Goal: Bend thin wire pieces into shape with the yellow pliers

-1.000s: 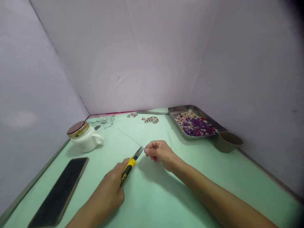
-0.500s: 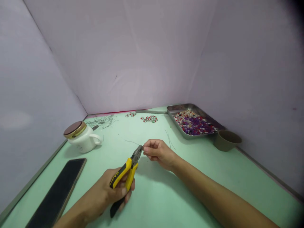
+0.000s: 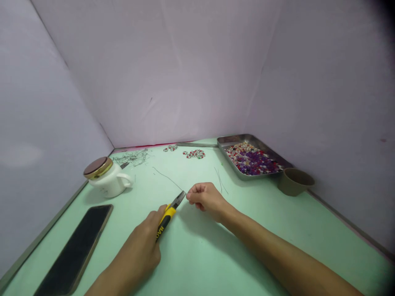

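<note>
My left hand is closed round the yellow-and-black handles of a pair of pliers, which point up and to the right. A thin dark wire runs from the tip of the jaws toward the back left. Right beside the jaw tip, my right hand pinches the wire's near end between thumb and forefinger. The fingertips mostly hide that end, so its shape cannot be made out.
A metal tray of mixed beads and a brown cup stand at right. At left are a lidded white mug and a phone. Behind lie wire pieces, beaded rings and two loose wires.
My left hand has rolled over, turning the pliers so their handles now show edge-on. The wire's free end has swung toward the back left. My right hand has barely moved.
</note>
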A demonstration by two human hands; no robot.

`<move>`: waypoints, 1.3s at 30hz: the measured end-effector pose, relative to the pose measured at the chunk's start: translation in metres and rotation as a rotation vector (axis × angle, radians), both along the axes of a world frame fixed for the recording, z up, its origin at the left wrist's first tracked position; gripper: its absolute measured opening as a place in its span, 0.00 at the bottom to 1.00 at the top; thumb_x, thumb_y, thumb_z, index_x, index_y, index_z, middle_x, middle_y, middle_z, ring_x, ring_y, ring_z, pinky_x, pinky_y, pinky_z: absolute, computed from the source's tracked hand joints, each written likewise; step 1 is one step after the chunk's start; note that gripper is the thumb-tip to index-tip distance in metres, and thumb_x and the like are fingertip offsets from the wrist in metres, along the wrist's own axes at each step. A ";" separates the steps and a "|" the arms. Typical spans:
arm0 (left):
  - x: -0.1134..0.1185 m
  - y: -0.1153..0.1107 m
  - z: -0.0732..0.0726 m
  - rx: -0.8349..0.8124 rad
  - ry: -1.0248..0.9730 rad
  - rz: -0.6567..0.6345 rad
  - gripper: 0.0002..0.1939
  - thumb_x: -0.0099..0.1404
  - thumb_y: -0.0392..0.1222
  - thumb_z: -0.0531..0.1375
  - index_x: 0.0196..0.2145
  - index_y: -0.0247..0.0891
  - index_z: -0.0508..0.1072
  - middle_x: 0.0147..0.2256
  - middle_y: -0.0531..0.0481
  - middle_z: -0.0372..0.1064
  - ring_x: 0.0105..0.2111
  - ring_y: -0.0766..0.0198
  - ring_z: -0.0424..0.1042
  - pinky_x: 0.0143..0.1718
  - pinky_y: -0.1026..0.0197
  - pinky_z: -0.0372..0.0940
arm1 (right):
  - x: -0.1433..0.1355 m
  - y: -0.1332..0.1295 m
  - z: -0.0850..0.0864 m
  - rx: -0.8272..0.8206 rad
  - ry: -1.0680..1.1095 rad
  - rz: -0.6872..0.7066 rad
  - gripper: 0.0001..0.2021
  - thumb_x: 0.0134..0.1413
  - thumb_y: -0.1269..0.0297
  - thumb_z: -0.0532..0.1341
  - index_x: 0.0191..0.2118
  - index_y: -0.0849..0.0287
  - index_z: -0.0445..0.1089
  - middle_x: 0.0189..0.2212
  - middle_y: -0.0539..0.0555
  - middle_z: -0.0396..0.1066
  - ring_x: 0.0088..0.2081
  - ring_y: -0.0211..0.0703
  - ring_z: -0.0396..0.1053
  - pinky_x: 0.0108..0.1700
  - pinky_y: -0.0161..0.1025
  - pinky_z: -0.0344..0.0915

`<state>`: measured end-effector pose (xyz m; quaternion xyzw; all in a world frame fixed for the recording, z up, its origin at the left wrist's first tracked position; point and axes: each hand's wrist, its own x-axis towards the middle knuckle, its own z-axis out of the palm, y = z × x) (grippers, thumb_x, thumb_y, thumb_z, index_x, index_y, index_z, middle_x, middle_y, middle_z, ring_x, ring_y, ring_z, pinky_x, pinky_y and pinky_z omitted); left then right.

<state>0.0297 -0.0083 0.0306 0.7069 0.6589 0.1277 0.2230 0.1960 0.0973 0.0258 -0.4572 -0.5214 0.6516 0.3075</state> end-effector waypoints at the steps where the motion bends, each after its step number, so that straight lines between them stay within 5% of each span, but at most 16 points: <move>1: 0.000 0.000 -0.004 0.009 0.112 0.026 0.36 0.48 0.20 0.45 0.56 0.37 0.49 0.42 0.42 0.61 0.40 0.54 0.63 0.38 0.57 0.59 | -0.001 0.000 -0.001 -0.001 -0.019 -0.010 0.03 0.34 0.72 0.60 0.18 0.62 0.64 0.14 0.48 0.63 0.15 0.29 0.55 0.17 0.30 0.46; 5: 0.002 -0.001 -0.007 0.056 0.248 0.064 0.39 0.47 0.19 0.44 0.58 0.34 0.47 0.45 0.38 0.59 0.42 0.51 0.62 0.37 0.56 0.59 | -0.002 -0.001 0.000 0.011 -0.002 -0.016 0.02 0.34 0.71 0.60 0.19 0.62 0.65 0.15 0.48 0.63 0.16 0.29 0.56 0.17 0.30 0.47; 8: 0.002 -0.002 0.005 0.032 -0.065 0.027 0.28 0.52 0.25 0.47 0.52 0.37 0.56 0.40 0.45 0.63 0.40 0.56 0.64 0.40 0.60 0.59 | 0.001 0.000 0.003 -0.018 0.103 0.007 0.03 0.35 0.70 0.61 0.22 0.63 0.67 0.16 0.47 0.63 0.16 0.28 0.55 0.18 0.30 0.48; 12: 0.000 -0.002 0.018 -0.250 -0.605 -0.022 0.05 0.57 0.39 0.53 0.32 0.36 0.64 0.23 0.54 0.61 0.21 0.67 0.60 0.24 0.66 0.57 | 0.006 0.002 0.003 -0.053 0.323 0.148 0.07 0.35 0.67 0.64 0.24 0.64 0.66 0.16 0.47 0.63 0.16 0.27 0.54 0.18 0.29 0.46; 16: -0.006 -0.004 0.017 -0.571 -1.177 -0.070 0.17 0.52 0.43 0.59 0.40 0.36 0.64 0.28 0.51 0.62 0.22 0.69 0.61 0.19 0.67 0.57 | 0.010 0.002 0.002 -0.079 0.499 0.260 0.10 0.35 0.66 0.66 0.23 0.63 0.64 0.16 0.46 0.62 0.16 0.27 0.54 0.18 0.29 0.42; 19: -0.007 -0.004 0.015 -0.623 -1.339 -0.068 0.25 0.50 0.45 0.61 0.46 0.40 0.60 0.32 0.50 0.62 0.24 0.67 0.62 0.18 0.67 0.58 | 0.011 0.001 0.004 -0.121 0.537 0.287 0.11 0.34 0.66 0.67 0.23 0.62 0.63 0.16 0.46 0.63 0.16 0.26 0.54 0.17 0.29 0.39; 21: -0.006 -0.004 0.017 -0.551 -1.175 -0.097 0.19 0.52 0.45 0.59 0.41 0.38 0.63 0.29 0.52 0.62 0.22 0.68 0.60 0.18 0.67 0.57 | 0.011 0.002 0.004 -0.122 0.514 0.282 0.11 0.34 0.66 0.66 0.22 0.62 0.63 0.15 0.46 0.62 0.15 0.26 0.53 0.17 0.29 0.39; 24: -0.001 -0.001 0.019 -0.256 -0.637 -0.067 0.06 0.57 0.39 0.54 0.33 0.37 0.66 0.25 0.53 0.63 0.24 0.66 0.61 0.25 0.65 0.59 | 0.008 0.003 0.002 -0.070 0.361 0.199 0.08 0.34 0.68 0.64 0.21 0.62 0.63 0.15 0.47 0.62 0.15 0.27 0.52 0.17 0.29 0.41; 28: 0.001 -0.001 0.007 -0.008 -0.112 -0.023 0.29 0.53 0.24 0.47 0.53 0.39 0.56 0.43 0.45 0.63 0.43 0.57 0.63 0.45 0.60 0.57 | 0.001 0.001 -0.002 -0.014 0.062 0.029 0.03 0.34 0.72 0.60 0.18 0.62 0.63 0.14 0.47 0.62 0.15 0.29 0.54 0.17 0.30 0.45; 32: 0.000 -0.002 -0.012 0.039 0.326 0.053 0.40 0.46 0.18 0.44 0.58 0.33 0.47 0.46 0.38 0.59 0.43 0.52 0.62 0.39 0.56 0.60 | -0.004 -0.001 -0.005 -0.006 -0.040 -0.023 0.02 0.35 0.72 0.59 0.18 0.61 0.64 0.14 0.47 0.62 0.15 0.30 0.55 0.17 0.30 0.47; 35: 0.002 -0.002 -0.010 0.039 0.342 0.074 0.40 0.46 0.18 0.44 0.58 0.33 0.47 0.46 0.38 0.59 0.42 0.53 0.62 0.38 0.56 0.60 | -0.003 -0.001 -0.005 0.033 -0.014 -0.014 0.02 0.35 0.71 0.59 0.19 0.61 0.64 0.14 0.46 0.62 0.16 0.30 0.56 0.18 0.30 0.49; 39: 0.006 0.000 0.009 -0.005 -0.087 0.019 0.29 0.52 0.23 0.47 0.52 0.38 0.56 0.39 0.46 0.64 0.39 0.59 0.64 0.41 0.61 0.59 | 0.001 0.001 -0.002 0.016 0.071 0.039 0.04 0.35 0.69 0.60 0.20 0.62 0.64 0.14 0.46 0.61 0.16 0.29 0.55 0.19 0.30 0.49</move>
